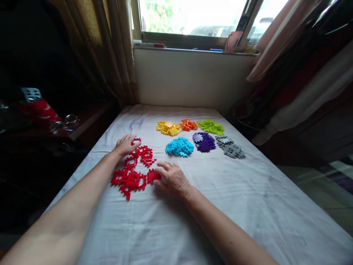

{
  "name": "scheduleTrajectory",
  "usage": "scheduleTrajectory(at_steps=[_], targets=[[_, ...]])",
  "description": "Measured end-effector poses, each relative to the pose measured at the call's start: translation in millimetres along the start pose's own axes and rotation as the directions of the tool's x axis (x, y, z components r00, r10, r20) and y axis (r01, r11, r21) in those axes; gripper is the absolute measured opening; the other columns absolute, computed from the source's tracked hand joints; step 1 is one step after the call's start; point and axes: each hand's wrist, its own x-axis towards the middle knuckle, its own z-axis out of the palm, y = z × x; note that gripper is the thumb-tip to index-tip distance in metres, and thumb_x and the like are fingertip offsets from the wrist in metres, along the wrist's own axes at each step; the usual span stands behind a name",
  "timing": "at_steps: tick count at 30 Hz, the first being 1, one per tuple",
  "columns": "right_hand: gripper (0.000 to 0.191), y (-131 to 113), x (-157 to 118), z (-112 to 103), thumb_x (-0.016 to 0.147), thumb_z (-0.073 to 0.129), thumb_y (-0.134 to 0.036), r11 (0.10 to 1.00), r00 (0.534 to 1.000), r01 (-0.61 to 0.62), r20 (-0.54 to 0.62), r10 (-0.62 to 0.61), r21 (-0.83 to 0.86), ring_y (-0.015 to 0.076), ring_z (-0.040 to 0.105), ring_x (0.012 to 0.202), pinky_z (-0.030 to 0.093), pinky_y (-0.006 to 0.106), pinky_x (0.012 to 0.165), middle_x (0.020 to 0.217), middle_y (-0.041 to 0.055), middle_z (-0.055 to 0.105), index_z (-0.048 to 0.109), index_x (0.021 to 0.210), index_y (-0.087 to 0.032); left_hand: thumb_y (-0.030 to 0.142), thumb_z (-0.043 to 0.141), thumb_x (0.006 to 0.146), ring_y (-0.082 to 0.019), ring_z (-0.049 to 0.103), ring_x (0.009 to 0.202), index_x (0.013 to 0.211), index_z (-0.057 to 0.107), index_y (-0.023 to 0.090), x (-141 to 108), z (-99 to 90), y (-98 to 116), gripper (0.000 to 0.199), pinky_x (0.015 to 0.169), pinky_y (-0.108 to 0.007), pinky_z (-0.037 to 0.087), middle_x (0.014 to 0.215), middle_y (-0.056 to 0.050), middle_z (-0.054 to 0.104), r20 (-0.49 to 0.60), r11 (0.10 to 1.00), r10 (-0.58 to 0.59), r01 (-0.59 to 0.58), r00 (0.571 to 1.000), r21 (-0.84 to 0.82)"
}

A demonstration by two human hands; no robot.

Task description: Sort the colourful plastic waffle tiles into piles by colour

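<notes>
Red toothed plastic pieces (129, 180) lie in a loose spread at the left middle of the cloth-covered surface. My left hand (127, 144) rests at the far end of this spread, fingers apart, its fingertips on a red piece (136, 140). At the right side of the spread, my right hand (172, 179) has its fingers spread, with the thumb and fingertips touching a flat red piece (152, 176). Neither hand is closed round a piece. Just beyond my right hand sits a light blue pile (179, 147).
Farther back are yellow (168, 128), orange (189, 125) and green (211, 127) piles. Purple (204, 142) and grey (230, 147) piles lie to the right. A dark side table (91, 119) with glasses (64, 123) stands left; a wall and window are behind.
</notes>
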Motion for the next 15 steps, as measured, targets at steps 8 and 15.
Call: scheduleTrajectory(at_steps=[8,15], targets=[[0.022,-24.7,-4.8,11.9,0.088,0.067,-0.034,0.992,0.993,-0.116,-0.004,0.116,0.056,0.0233,0.062,0.11,0.047,0.038,0.097,0.122,0.0097,0.069,0.07,0.107,-0.022,0.062,0.025,0.095,-0.022,0.044,0.141,0.139,0.057,0.027,-29.0,16.5,-1.6,0.064,0.118,-0.04,0.031,0.149,-0.004,0.055,0.046,0.981,0.164,-0.158,0.985,-0.113],[0.029,-16.9,-7.1,15.6,0.1,0.046,-0.036,0.918,0.925,-0.334,-0.113,0.363,0.215,0.018,0.069,0.086,0.048,0.027,0.08,0.092,0.0053,0.076,0.072,0.097,-0.023,0.075,0.061,0.071,-0.037,0.021,0.152,0.159,0.024,0.023,-133.7,14.0,-19.6,0.108,0.119,-0.053,0.026,0.166,-0.014,0.023,0.067,0.969,0.22,-0.21,0.973,-0.127]])
